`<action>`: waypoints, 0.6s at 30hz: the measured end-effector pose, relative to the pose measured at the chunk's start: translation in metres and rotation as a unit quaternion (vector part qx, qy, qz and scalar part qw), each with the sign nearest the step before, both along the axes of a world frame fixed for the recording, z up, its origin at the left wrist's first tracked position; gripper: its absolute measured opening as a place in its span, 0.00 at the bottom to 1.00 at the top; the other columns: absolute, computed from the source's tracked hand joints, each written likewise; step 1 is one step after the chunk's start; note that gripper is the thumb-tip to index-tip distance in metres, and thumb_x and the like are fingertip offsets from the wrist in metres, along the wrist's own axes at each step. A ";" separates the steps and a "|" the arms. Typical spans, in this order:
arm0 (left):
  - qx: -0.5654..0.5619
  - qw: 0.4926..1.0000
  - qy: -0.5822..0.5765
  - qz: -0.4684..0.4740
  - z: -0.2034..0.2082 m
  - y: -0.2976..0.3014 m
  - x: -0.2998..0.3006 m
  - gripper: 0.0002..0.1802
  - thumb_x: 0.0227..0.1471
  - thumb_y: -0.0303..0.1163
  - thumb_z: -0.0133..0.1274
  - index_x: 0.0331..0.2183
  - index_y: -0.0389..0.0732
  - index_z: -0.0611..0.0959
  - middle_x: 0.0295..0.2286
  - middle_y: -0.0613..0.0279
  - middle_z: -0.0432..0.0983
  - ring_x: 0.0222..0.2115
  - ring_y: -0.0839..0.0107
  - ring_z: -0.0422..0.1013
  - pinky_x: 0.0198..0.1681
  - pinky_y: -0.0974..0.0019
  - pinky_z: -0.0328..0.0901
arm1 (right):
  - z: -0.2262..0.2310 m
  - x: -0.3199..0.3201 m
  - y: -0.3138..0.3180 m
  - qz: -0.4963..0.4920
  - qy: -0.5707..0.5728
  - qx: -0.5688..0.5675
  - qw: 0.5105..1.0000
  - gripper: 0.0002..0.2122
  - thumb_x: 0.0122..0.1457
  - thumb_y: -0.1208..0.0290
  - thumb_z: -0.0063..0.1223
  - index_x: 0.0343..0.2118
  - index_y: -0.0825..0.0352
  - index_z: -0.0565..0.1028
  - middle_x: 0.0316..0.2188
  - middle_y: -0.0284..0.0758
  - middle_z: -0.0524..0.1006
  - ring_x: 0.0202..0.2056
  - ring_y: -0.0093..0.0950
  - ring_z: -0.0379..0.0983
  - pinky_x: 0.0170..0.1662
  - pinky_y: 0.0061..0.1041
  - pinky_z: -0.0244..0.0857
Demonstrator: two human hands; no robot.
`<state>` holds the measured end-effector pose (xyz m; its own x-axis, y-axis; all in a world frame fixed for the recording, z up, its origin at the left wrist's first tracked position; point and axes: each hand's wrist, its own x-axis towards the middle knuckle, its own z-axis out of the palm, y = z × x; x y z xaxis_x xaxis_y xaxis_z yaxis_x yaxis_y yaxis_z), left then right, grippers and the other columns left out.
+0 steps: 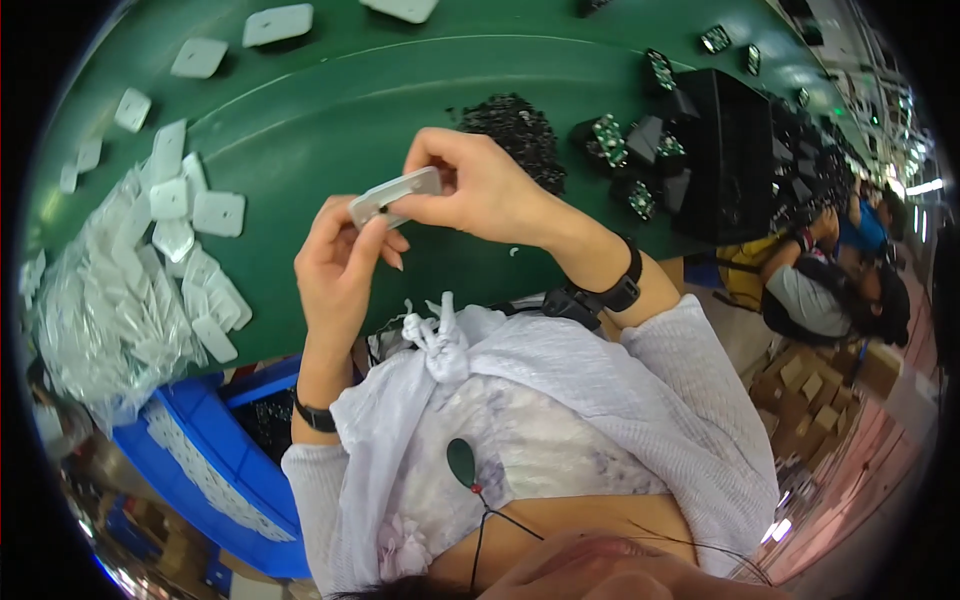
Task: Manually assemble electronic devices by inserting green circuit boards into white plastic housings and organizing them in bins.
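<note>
Above the green work surface I hold a flat white plastic cover with rounded corners, tilted, between both hands. My left hand pinches its left end between thumb and fingers. My right hand grips its right end, thumb on the near side and fingers behind. A small dark spot or part shows on the cover between the two thumbs; its kind is too small to make out. Just beyond my right hand lies a heap of small black parts.
At the left, a clear plastic bag spills similar white covers. More covers line the far left. Black housings with green circuit boards lie beside a black box at right. Blue bins stand below left. People sit farther right.
</note>
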<state>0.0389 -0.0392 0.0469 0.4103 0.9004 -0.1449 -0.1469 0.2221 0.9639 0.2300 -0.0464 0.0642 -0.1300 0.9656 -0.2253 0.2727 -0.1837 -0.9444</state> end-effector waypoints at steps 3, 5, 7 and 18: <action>0.014 1.000 0.010 -0.011 0.005 -0.001 -0.005 0.09 0.59 0.22 0.45 0.41 0.29 0.76 0.29 0.60 0.72 0.25 0.73 0.73 0.27 0.75 0.68 | -0.006 0.005 -0.002 -0.013 0.043 -0.009 0.999 0.13 0.50 0.68 0.64 0.29 0.68 0.71 0.24 0.27 0.72 0.26 0.13 0.65 0.29 0.15 0.61; 0.002 0.999 0.028 -0.014 0.006 0.007 -0.001 0.11 0.60 0.23 0.44 0.42 0.29 0.76 0.29 0.59 0.72 0.25 0.74 0.73 0.27 0.75 0.68 | -0.013 0.010 -0.004 -0.018 0.146 -0.019 0.989 0.14 0.50 0.67 0.65 0.34 0.67 0.72 0.29 0.29 0.74 0.28 0.16 0.68 0.31 0.17 0.63; -0.011 0.997 0.063 0.031 0.008 0.016 -0.002 0.12 0.61 0.27 0.44 0.42 0.30 0.76 0.28 0.59 0.74 0.25 0.75 0.73 0.27 0.75 0.68 | 0.007 0.025 -0.009 -0.030 -0.007 0.073 0.997 0.17 0.48 0.64 0.66 0.38 0.66 0.73 0.32 0.30 0.74 0.31 0.20 0.69 0.34 0.20 0.63; 0.284 0.827 0.482 0.050 -0.034 0.075 -0.064 0.12 0.57 0.29 0.48 0.43 0.40 0.77 0.32 0.57 0.74 0.31 0.68 0.70 0.35 0.69 0.64 | 0.006 0.132 -0.057 0.011 -0.592 0.121 0.797 0.26 0.44 0.57 0.65 0.46 0.62 0.73 0.33 0.34 0.72 0.33 0.34 0.69 0.38 0.30 0.64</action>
